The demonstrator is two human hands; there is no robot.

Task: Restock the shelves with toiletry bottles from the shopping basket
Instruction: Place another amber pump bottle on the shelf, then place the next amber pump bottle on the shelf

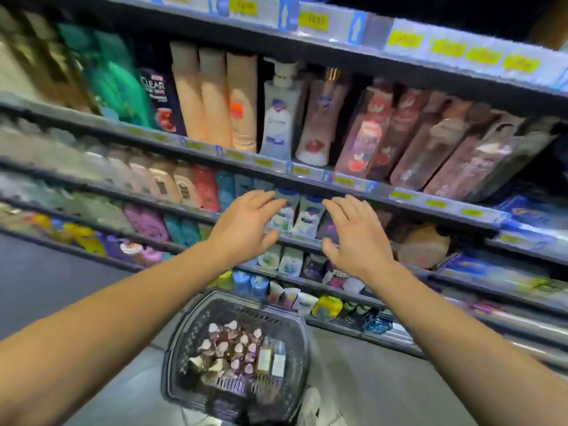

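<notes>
Bottles point(236, 355) wait capped-up in the basket point(295, 333) on the floor, near the shelves point(307, 179). Both hands hover empty at a middle shelf, left hand point(246, 224) and right hand point(353, 238) with fingers spread apart beside two white bottles point(299, 215). Squaring that row first would likely leave a steady gap for new stock.
</notes>
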